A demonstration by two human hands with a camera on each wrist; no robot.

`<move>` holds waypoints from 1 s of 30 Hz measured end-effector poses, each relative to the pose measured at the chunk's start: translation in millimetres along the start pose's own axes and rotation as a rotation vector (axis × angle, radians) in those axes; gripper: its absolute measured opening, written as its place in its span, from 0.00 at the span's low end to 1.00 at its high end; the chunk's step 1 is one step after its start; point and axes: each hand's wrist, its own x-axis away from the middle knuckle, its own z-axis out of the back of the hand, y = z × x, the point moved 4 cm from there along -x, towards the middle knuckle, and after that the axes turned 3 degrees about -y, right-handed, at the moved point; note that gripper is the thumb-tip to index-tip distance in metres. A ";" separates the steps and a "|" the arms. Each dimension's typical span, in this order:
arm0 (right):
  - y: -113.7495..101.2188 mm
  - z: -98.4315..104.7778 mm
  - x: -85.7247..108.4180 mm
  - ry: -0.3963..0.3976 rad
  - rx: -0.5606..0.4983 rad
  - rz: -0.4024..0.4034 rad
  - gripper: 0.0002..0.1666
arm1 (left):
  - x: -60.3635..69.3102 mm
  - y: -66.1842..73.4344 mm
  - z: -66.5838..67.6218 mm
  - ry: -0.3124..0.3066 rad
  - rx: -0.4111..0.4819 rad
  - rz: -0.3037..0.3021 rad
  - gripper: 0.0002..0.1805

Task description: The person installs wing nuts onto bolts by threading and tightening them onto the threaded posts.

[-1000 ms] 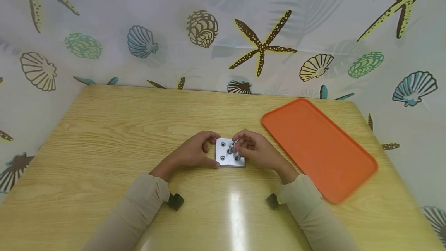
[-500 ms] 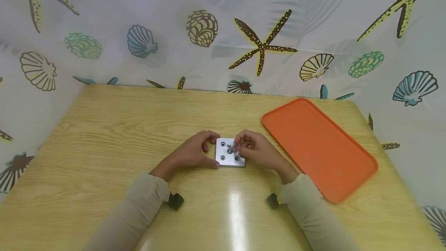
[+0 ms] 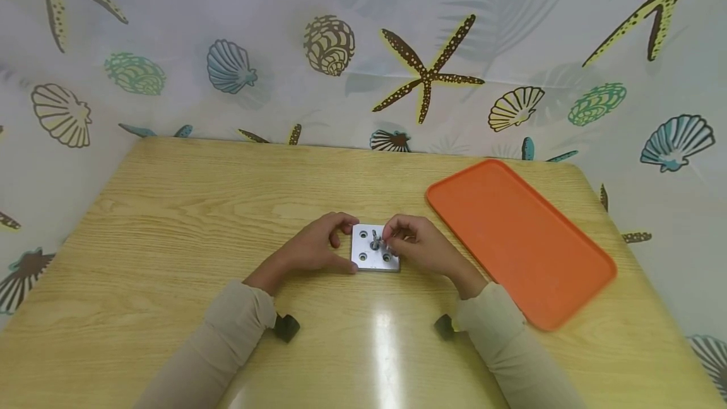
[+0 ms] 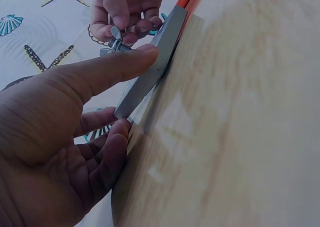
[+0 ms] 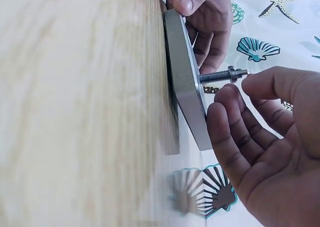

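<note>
A square silver metal plate (image 3: 372,266) with several holes lies on the table. From its middle rises a threaded bolt (image 5: 214,77), and a wing nut (image 5: 236,74) sits near the bolt's outer end. My left hand (image 3: 313,246) grips the plate's left side, thumb on the near edge and fingers at the far edge. My right hand (image 3: 419,245) is at the wing nut, with thumb and forefinger at one of its wings. In the left wrist view the wing nut (image 4: 116,33) shows just by the right thumb tip. The plate's underside is hidden.
An orange tray (image 3: 517,245) lies on the wooden table (image 3: 216,188), right of the plate and close to the right forearm. Behind the table hangs a white cloth (image 3: 272,11) printed with shells and starfish.
The wing nut has turned on the bolt, its wings now pointing another way. My right fingertips have shifted slightly around it. The left hand and the plate stay put.
</note>
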 end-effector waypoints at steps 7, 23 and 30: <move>2.1 -0.5 -0.4 0.003 -0.005 0.005 0.04 | 1.2 1.0 0.1 -0.002 0.006 -0.002 0.46; 3.8 -2.9 -1.9 -0.040 -0.029 -0.004 0.17 | 1.4 0.4 -1.1 0.003 -0.009 -0.001 0.47; 3.5 -2.5 -1.2 -0.032 -0.050 0.004 0.15 | 1.1 -0.2 -1.5 0.005 -0.013 -0.005 0.46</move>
